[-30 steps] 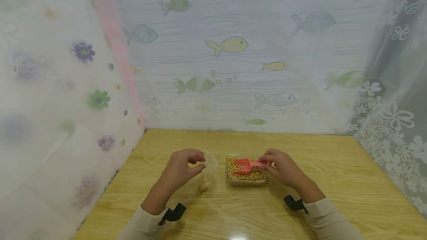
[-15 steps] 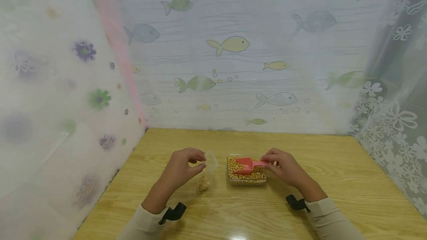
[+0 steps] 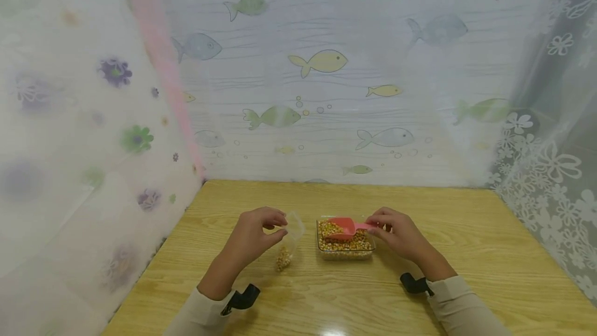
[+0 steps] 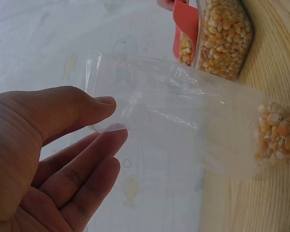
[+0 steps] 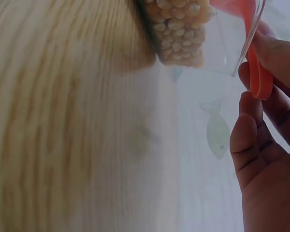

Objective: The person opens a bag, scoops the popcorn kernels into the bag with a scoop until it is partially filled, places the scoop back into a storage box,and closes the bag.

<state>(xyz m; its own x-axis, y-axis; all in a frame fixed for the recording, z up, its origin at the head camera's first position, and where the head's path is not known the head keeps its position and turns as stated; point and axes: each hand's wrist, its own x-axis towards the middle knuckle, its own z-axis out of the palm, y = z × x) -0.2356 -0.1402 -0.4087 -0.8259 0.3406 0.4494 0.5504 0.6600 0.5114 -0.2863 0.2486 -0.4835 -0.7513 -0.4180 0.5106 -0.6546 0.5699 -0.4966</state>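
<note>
My left hand (image 3: 258, 229) pinches the rim of a clear plastic bag (image 4: 183, 111) between thumb and fingers. Corn kernels (image 4: 278, 133) lie in the bag's bottom, which hangs low by the table. At the right, my right hand (image 3: 396, 235) grips the handle of a red scoop (image 3: 344, 227) by its end. The scoop's bowl is over the glass container (image 5: 232, 53), tilted, with kernels at its mouth. Corn (image 3: 350, 245) fills much of the container. Whether the bowl touches the corn underneath cannot be told.
Both hands work above a wood-grain table (image 3: 298, 299). A white curtain with printed fish (image 3: 322, 61) hangs behind it, and a flowered sheet (image 3: 116, 170) runs along the left edge. Dark camera mounts (image 3: 244, 297) sit at both wrists.
The red scoop has turned in the right hand and its bowl has shifted slightly toward the container's far side. The left hand and the bag have hardly moved.
</note>
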